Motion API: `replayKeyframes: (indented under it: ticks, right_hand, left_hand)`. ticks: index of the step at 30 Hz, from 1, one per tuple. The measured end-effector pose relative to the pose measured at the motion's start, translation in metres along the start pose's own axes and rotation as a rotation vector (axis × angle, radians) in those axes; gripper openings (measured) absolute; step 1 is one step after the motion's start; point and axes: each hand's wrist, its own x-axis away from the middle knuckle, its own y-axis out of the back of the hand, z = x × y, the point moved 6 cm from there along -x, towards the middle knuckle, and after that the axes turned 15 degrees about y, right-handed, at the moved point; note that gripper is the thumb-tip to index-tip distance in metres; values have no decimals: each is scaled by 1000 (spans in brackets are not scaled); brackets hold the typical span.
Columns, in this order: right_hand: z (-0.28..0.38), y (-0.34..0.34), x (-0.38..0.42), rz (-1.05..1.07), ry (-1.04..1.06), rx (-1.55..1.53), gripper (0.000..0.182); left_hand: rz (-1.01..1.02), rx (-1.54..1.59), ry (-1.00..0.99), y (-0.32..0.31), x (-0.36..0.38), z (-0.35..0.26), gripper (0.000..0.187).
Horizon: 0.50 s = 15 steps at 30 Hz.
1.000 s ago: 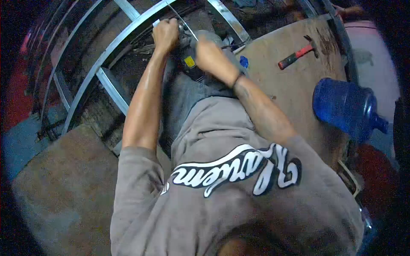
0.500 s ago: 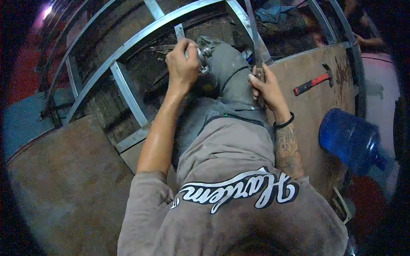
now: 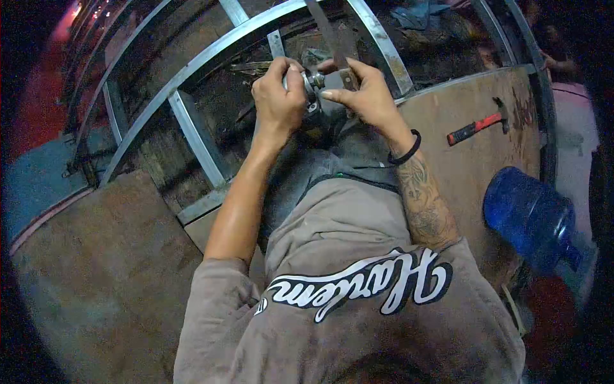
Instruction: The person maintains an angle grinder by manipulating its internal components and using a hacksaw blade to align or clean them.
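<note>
My left hand (image 3: 279, 96) is closed around a tool with a round silver metal end (image 3: 313, 82), held over my lap; most of its body is hidden by the hand and the shadow. In my right hand (image 3: 368, 96) is a long knife (image 3: 329, 35), gripped by its riveted wooden handle (image 3: 348, 78), with the flat blade pointing away from me and up. My right thumb and fingertips are right at the silver end of the tool. My legs in grey trousers lie beneath both hands.
A curved metal frame (image 3: 211, 54) with crossbars spans the far side over dark wooden boards. To the right, a red and black hammer (image 3: 476, 128) lies on a plywood panel (image 3: 441, 160), with a blue water jug (image 3: 527, 208) nearer me. Another plywood panel (image 3: 109, 256) lies left. A person's hand (image 3: 556, 64) shows far right.
My right hand has moved left and away from me with the knife, from over my thigh to beside the silver tool. The left hand has stayed nearly in place, still holding the tool.
</note>
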Motion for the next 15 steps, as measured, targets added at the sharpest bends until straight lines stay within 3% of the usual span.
replayKeyframes:
  ticks: [3,5,7,15]
  right_hand:
    - [-4,2,-9,-48,-100,-135,39]
    - [-8,5,-20,-56,18,-177,41]
    - [-12,-1,6,65,47,-38,39]
    - [-26,-3,-4,82,18,134,34]
  left_hand:
    - [26,-20,60,-3,-6,1,22]
    - [-1,-4,20,-7,-12,1,22]
    - [-2,-17,22,-10,15,10,22]
    - [16,-24,70,-13,8,16,24]
